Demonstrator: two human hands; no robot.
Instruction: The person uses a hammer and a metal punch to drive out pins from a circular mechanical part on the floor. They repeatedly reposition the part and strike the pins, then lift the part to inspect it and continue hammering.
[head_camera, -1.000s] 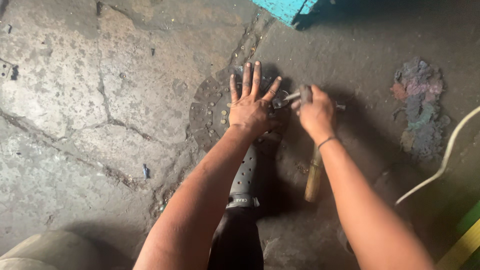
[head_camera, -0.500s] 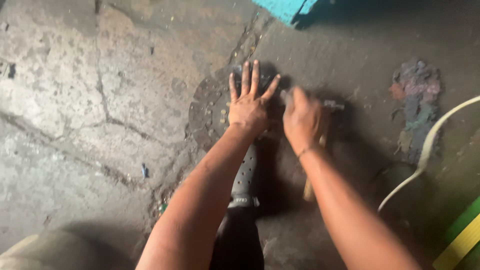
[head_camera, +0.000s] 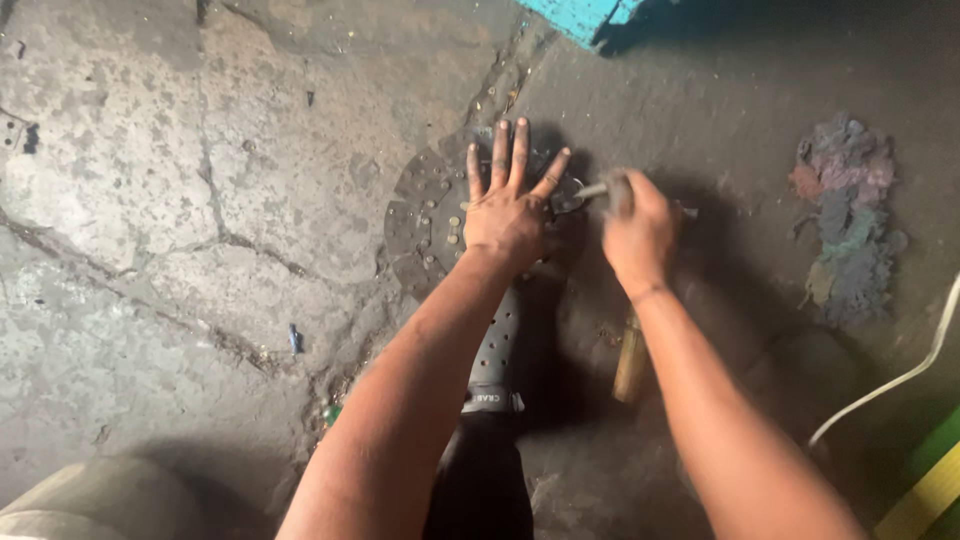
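Note:
A round dark clutch disc (head_camera: 425, 215) with small rivets lies flat on the cracked concrete floor. My left hand (head_camera: 508, 205) presses flat on it, fingers spread. My right hand (head_camera: 638, 232) is closed around a grey metal tool (head_camera: 592, 190) whose tip meets the disc's right edge; the hand is blurred by motion. A wooden handle (head_camera: 630, 358) shows below my right wrist, and its link to the tool is hidden. My foot in a grey perforated clog (head_camera: 497, 350) rests just below the disc.
A pile of coloured rags (head_camera: 845, 225) lies at the right. A white cable (head_camera: 900, 375) curves along the right edge. A turquoise object (head_camera: 585, 15) sits at the top. A yellow-green strip (head_camera: 930, 490) fills the lower right corner.
My right hand swung down and left toward the disc, then rose back to its edge with the tool. My left hand stayed flat on the disc.

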